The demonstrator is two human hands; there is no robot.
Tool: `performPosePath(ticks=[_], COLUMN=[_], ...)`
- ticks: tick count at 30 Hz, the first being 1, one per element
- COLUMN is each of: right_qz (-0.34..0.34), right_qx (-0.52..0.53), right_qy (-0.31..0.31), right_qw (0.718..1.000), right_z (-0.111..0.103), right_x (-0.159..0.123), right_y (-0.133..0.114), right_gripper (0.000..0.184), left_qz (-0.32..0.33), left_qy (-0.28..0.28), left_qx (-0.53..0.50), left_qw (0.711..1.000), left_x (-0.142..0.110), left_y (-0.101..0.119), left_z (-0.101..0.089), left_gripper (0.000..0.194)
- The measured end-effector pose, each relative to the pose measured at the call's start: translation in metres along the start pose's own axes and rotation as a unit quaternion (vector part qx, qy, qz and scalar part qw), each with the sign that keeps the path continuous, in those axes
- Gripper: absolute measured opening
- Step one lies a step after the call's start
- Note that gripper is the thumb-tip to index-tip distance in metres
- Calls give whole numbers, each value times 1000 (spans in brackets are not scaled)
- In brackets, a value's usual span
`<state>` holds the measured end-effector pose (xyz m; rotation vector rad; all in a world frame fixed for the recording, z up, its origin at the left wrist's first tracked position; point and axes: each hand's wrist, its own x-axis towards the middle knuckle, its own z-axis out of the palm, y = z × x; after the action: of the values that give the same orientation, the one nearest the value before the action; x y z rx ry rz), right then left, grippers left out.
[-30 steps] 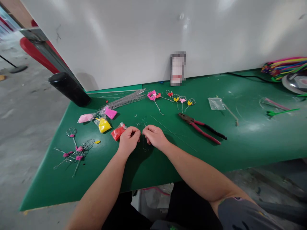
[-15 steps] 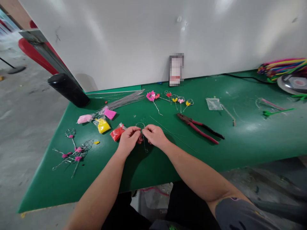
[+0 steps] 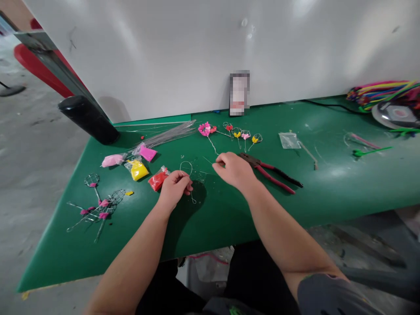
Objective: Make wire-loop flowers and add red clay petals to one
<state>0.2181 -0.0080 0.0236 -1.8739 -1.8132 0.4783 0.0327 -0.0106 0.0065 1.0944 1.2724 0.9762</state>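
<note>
1. The right hand [image 3: 234, 169] has moved away from the left, rightward, to just beside the red-handled pliers [image 3: 267, 174].
2. Its fingertips pinch closed on a thin wire [image 3: 208, 160].
3. The left hand [image 3: 173, 189] grips a looped wire [image 3: 186, 166] near frame centre, the stem hanging below.
4. A plastic bag of red clay [image 3: 157, 180] lies just left of the left hand.

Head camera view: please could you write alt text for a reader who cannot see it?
Two bare hands work over a green table: the left hand holds a thin wire loop, and the right hand pinches a thin wire near red-handled pliers. A red bag, a yellow bag and a pink wire flower lie nearby.
</note>
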Motion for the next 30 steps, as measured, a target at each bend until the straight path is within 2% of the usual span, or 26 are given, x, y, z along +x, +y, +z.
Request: performPosePath(ticks=[2, 5, 9, 11, 17, 21, 23, 25, 27, 30], right_qz=[4, -5, -70, -87, -25, -40, -43, -33, -24, -21], right_qx=[-107, -173, -169, -179, -223, -225, -223, -187, -68, 142], right_qy=[-66, -131, -117, -129, -261, -277, -255, -198, -151, -145], right_qw=[992, 976, 976, 971, 939, 933, 940, 962, 986, 979], right_z=[-13, -17, -4, 1, 7, 3, -5, -15, -24, -27], right_x=[0, -4, -8, -6, 13, 16, 12, 6, -1, -7], right_y=[10, 19, 17, 12, -2, -4, -4, -4, -5, -5], right_gripper=[15, 16, 16, 15, 15, 12, 13, 15, 14, 13], left_qz=[0, -5, 0, 5, 6, 8, 8, 11, 14, 22], left_qy=[1, -2, 2, 5, 6, 2, 0, -4, -11, -35], left_qx=[-3, 2, -3, -6, -8, -6, -14, -31, -52, -77], left_qw=[1000, 1000, 1000, 1000, 1000, 1000, 1000, 999, 998, 996], left_x=[0, -1, -1, -1, 0, 1, 1, 1, 0, -1], left_y=[1, 1, 2, 2, 1, 1, 1, 1, 1, 1], left_z=[0, 0, -1, -1, -3, -4, -4, -4, -4, -4], left_gripper=[3, 2, 1, 2, 2, 2, 2, 3, 5, 8])
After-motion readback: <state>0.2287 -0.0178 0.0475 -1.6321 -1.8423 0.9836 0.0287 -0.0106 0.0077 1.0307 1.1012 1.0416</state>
